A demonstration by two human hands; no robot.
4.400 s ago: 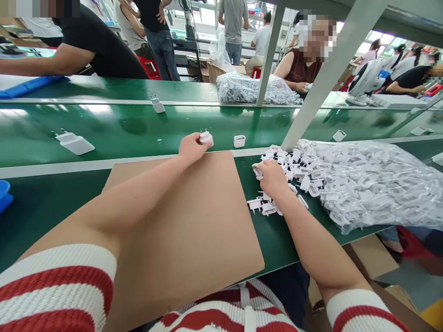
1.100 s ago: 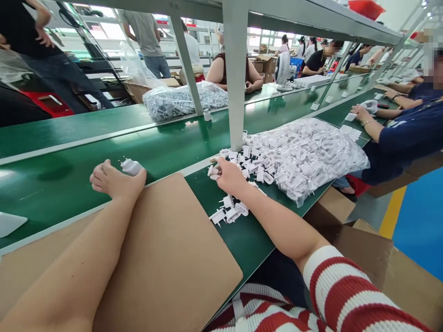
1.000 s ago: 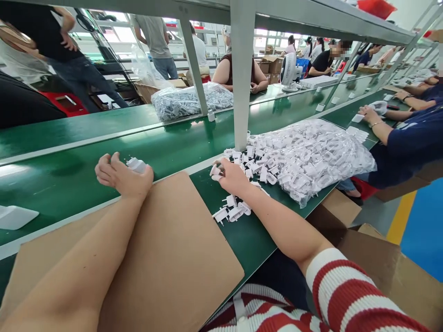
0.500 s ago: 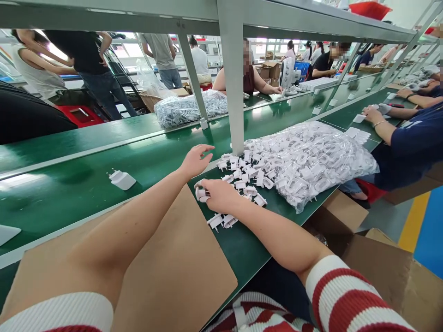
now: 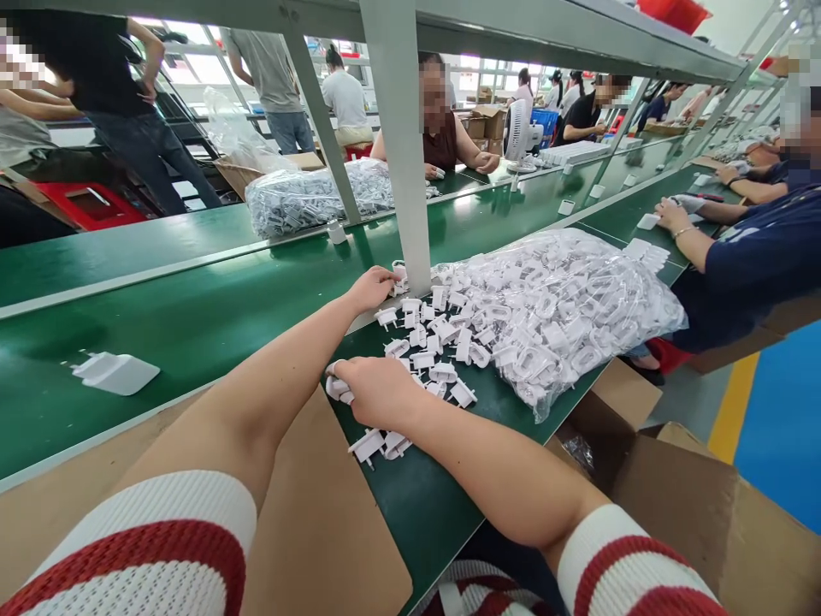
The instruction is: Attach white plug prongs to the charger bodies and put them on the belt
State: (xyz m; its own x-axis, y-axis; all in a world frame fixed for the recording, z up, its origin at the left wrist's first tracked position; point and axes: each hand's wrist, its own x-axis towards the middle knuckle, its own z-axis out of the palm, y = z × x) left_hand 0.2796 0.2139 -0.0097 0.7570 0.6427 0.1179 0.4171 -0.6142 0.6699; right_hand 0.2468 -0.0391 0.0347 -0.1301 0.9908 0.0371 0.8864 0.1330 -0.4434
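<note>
My left hand (image 5: 373,289) reaches to the foot of the grey post, fingers closed together against a white plug casing (image 5: 399,272). Nearer to me, my right hand (image 5: 380,393) is closed around white plug casings (image 5: 338,385); how many is hidden by the fingers. Beside it lies a loose pile of white two-pin plug casings (image 5: 423,335), spilling from a large clear bag (image 5: 577,299) of the same parts. Two or so casings (image 5: 369,447) lie just below my right hand. A white charger plug (image 5: 116,373) lies on the green belt at left.
A brown cardboard sheet (image 5: 321,513) lies under my forearms. The grey post (image 5: 401,154) rises behind the pile. Across the belt (image 5: 211,291) sits another full bag (image 5: 314,198). Open cardboard boxes (image 5: 673,505) stand at lower right. A co-worker's arm (image 5: 696,239) is at right.
My left hand has moved from open above the belt onto a casing by the post. My right hand still holds its casings. The charger plug appears farther left as the view shifts.
</note>
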